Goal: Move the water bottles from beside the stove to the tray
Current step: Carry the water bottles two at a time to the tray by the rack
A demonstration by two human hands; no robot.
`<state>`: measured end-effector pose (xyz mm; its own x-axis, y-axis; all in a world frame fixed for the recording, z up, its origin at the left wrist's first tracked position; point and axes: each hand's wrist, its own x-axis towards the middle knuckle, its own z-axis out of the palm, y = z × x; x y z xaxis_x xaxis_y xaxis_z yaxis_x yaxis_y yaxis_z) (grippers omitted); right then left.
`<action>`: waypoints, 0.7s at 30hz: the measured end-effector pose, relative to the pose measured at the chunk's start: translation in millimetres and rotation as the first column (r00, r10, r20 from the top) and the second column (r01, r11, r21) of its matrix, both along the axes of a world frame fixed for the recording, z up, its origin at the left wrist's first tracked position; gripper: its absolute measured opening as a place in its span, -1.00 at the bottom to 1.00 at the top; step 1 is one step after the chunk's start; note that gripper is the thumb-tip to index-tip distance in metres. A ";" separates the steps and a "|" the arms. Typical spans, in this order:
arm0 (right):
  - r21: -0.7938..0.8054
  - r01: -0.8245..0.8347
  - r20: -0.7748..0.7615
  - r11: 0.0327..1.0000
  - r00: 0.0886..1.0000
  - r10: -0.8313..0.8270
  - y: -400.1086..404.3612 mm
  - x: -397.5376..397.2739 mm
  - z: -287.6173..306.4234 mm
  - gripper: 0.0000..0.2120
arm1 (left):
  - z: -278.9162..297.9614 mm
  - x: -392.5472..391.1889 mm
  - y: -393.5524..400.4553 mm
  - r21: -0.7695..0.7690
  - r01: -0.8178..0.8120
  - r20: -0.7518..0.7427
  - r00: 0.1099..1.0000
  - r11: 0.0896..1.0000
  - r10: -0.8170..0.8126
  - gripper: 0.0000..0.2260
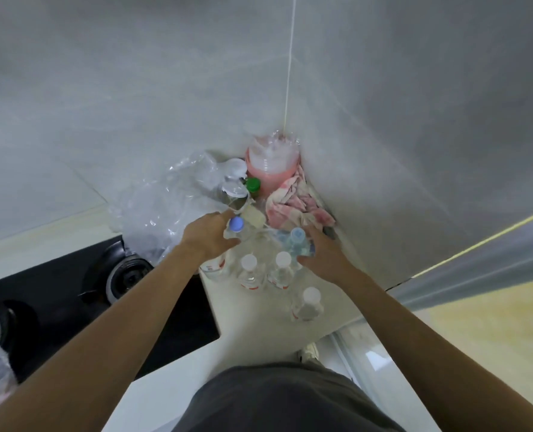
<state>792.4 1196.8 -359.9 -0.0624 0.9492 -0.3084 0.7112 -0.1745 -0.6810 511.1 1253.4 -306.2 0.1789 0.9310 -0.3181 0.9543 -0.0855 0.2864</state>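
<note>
Clear plastic water bottles (266,266) with white and blue caps cluster mid-frame on the pale counter (259,319). Left hand (207,235) grips the purple-capped one (236,227), right hand (321,254) wraps the blue-capped one (297,241).

Bare forearms, no sleeves in view; dark grey garment (284,397) below, perhaps shorts; a pale shoe (309,352).

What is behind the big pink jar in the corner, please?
Only the two grey tiled walls meeting at the corner show behind the pink jar, with crumpled clear plastic over its top. The jar covers whatever may lie low in the corner.
</note>
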 end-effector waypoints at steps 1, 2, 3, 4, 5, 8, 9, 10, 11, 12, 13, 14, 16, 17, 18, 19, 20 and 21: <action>-0.012 -0.025 0.005 1.000 1.000 0.025 2.5 0.8 -1.3 -0.44 | -2.1 1.7 3.4 -0.020 -0.011 0.002 1.000 1.000 0.011 -0.39; -0.016 -0.041 0.006 0.999 0.999 0.041 5.0 2.1 -5.4 -0.43 | -4.1 3.0 6.4 -0.041 -0.022 0.007 1.000 0.999 0.022 -0.37; -0.027 -0.049 0.007 0.998 0.999 0.049 6.5 2.2 -6.2 -0.43 | -5.6 4.1 8.8 -0.061 -0.034 0.011 0.999 0.998 0.035 -0.36; -0.027 -0.065 0.006 0.998 0.998 0.065 9.0 2.3 -8.2 -0.44 | -6.8 4.9 10.9 -0.077 -0.047 0.011 0.999 0.996 0.048 -0.34; -0.019 -0.077 0.016 0.997 0.997 0.077 12.4 2.5 -10.8 -0.47 | -7.4 6.0 12.6 -0.087 -0.056 0.001 0.998 0.995 0.057 -0.34; -0.009 -0.109 0.006 0.994 0.994 0.109 20.9 6.3 -26.8 -0.61 | -9.0 10.2 17.2 -0.085 -0.059 -0.049 0.997 0.995 0.055 -0.35; -0.004 -0.126 -0.010 0.992 0.992 0.126 22.0 6.7 -29.8 -0.63 | -9.5 11.9 18.7 -0.081 -0.055 -0.059 0.997 0.995 0.050 -0.34; -0.004 -0.133 -0.032 0.991 0.991 0.133 22.2 7.2 -30.9 -0.61 | -10.0 13.6 20.1 -0.079 -0.051 -0.064 0.997 0.996 0.046 -0.32; -0.006 -0.134 -0.059 0.991 0.989 0.133 21.8 7.2 -29.6 -0.55 | -10.2 15.2 21.0 -0.080 -0.050 -0.069 0.997 0.996 0.045 -0.30; -0.008 -0.139 -0.080 0.990 0.987 0.138 22.1 8.1 -30.4 -0.49 | -10.6 16.4 21.7 -0.083 -0.052 -0.070 0.996 0.995 0.046 -0.29; -0.013 -0.140 -0.089 0.990 0.986 0.138 21.8 9.1 -29.3 -0.44 | -11.2 17.1 22.3 -0.083 -0.054 -0.072 0.996 0.995 0.048 -0.28; -0.019 -0.135 -0.098 0.991 0.986 0.133 21.8 10.0 -27.6 -0.41 | -11.9 17.5 22.6 -0.082 -0.056 -0.070 0.996 0.995 0.050 -0.30; -0.036 -0.129 -0.107 0.991 0.986 0.124 23.3 12.5 -28.8 -0.39 | -12.9 17.6 22.7 -0.076 -0.056 -0.070 0.996 0.996 0.051 -0.35; -0.043 -0.130 -0.110 0.991 0.986 0.124 23.8 13.0 -29.8 -0.39 | -13.2 17.5 22.5 -0.067 -0.052 -0.072 0.996 0.996 0.047 -0.37; -0.051 -0.123 -0.115 0.991 0.987 0.117 23.9 13.1 -30.2 -0.40 | -13.3 17.3 22.0 -0.055 -0.045 -0.076 0.996 0.997 0.040 -0.39; -0.046 -0.115 -0.118 0.992 0.987 0.108 24.1 13.0 -32.1 -0.41 | -13.0 17.4 21.1 -0.042 -0.033 -0.080 0.996 0.999 0.030 -0.42; -0.042 -0.103 -0.117 0.994 0.988 0.097 23.4 12.1 -32.3 -0.42 | -12.4 17.6 20.1 -0.028 -0.021 -0.082 0.996 0.999 0.018 -0.44; -0.035 -0.092 -0.116 0.995 0.989 0.087 22.3 11.5 -32.4 -0.42 | -11.9 17.7 19.0 -0.013 -0.010 -0.080 0.997 1.000 0.009 -0.47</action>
